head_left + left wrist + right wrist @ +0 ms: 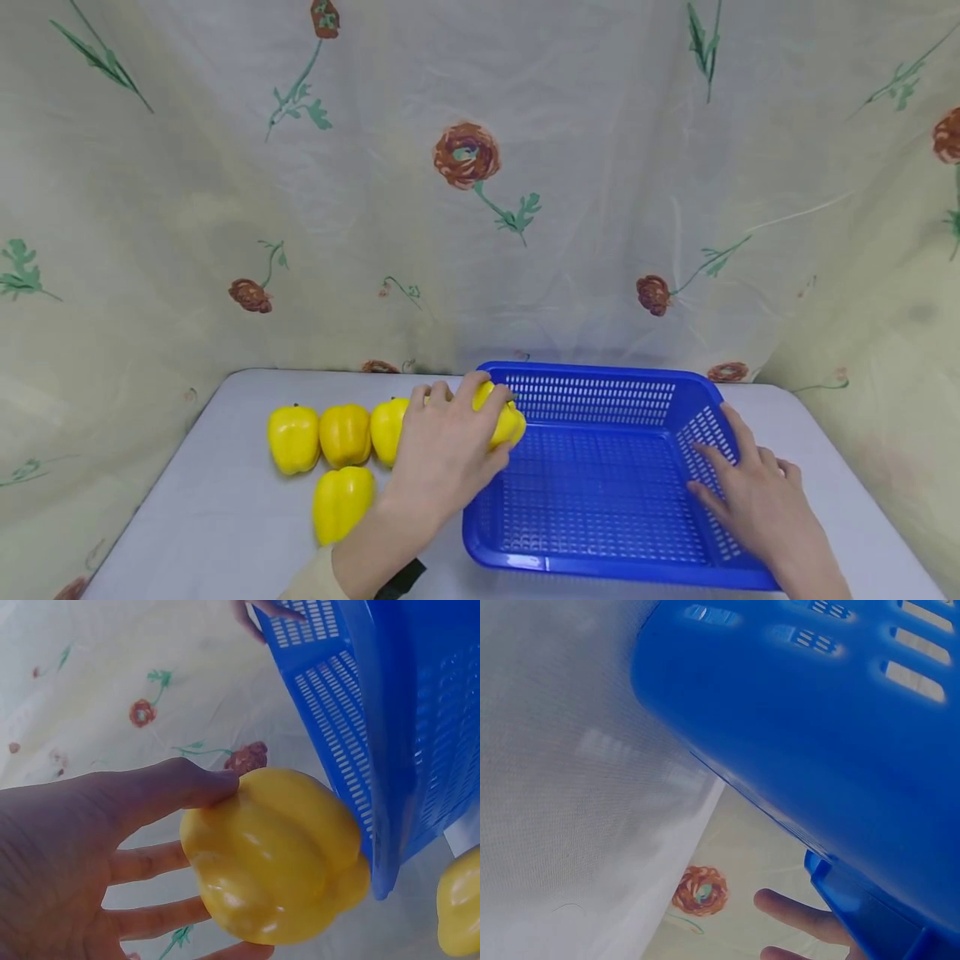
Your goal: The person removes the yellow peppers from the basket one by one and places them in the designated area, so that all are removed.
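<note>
My left hand (pixel 450 442) holds a yellow bell pepper (pixel 508 423) above the left rim of a blue plastic basket (pixel 585 578). In the left wrist view the thumb and fingers lie around the pepper (pixel 277 855), which hangs in front of the basket's slotted wall (pixel 337 727). On the opposite side, my right hand (pixel 765 500) grips the basket's right rim, with some fingers inside the wall and others outside. The right wrist view shows the basket's side (pixel 795 735) close up and fingers (pixel 799 915) below its rim.
Left of the basket stand more yellow bell peppers: a row with one pepper (pixel 293 439) at its left end and a second pepper (pixel 345 435) beside it. Another pepper (pixel 342 504) lies nearer me. A flowered curtain (pixel 570 208) hangs behind the white table (pixel 202 500).
</note>
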Motion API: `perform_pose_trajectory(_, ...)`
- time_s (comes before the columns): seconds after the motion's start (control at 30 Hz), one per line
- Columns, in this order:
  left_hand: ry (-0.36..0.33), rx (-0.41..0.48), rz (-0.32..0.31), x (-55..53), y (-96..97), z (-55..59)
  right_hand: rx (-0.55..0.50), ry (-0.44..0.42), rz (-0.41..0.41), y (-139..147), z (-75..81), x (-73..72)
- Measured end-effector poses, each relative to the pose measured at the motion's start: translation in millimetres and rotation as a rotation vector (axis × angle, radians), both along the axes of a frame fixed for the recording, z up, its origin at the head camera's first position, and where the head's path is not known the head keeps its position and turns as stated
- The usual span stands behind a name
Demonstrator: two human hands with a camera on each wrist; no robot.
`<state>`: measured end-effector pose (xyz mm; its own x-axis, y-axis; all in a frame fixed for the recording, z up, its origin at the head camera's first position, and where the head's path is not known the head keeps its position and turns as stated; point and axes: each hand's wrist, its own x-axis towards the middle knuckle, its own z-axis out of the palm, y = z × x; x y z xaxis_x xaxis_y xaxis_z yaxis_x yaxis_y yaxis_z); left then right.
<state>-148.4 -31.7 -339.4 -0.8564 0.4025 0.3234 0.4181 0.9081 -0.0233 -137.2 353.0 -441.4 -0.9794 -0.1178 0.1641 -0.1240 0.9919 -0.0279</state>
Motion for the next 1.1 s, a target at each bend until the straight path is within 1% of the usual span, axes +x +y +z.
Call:
perform_pose_trajectory(0.13,0.017,0.033,0.028,2.4,-8.6,1.6,0.001,0.017,0.007,-0.1,-0.2,1.1)
perform_pose_trajectory(0.27,0.030,0.063,0.062,3.6,-21.8,3.1,-0.004,0.016,0.004,-0.6,-1.9,2.6)
perform_pose_trajectory(0.37,0.014,0.078,0.107,4.4,-33.4,4.8,-0.003,0.021,0.003,-0.5,-1.6,2.2)
perform_pose_trajectory(0.43,0.002,0.089,0.151,5.3,-41.9,5.2,-0.003,0.022,0.005,-0.5,-0.4,1.1)
perform_pose_trajectory(0.53,-0.004,0.085,0.201,7.9,-55.6,3.7,-0.003,0.019,0.007,0.0,-0.6,0.7)
perform_pose_trajectory(0.77,-0.046,0.083,0.274,13.4,-87.3,1.9,-0.001,0.016,0.009,0.7,-1.4,0.5)
perform_pose_trajectory(0.87,-0.044,0.081,0.298,16.5,-100.9,0.5,0.002,0.002,0.004,0.9,-1.5,0.1)
perform_pose_trajectory(0.97,-0.047,0.099,0.312,19.2,-113.8,-1.5,0.004,-0.012,-0.001,1.2,-1.5,-0.4)
perform_pose_trajectory(1.1,-0.084,0.113,0.345,21.9,-128.0,-4.9,-0.001,-0.011,0.000,1.9,-2.1,-0.5)
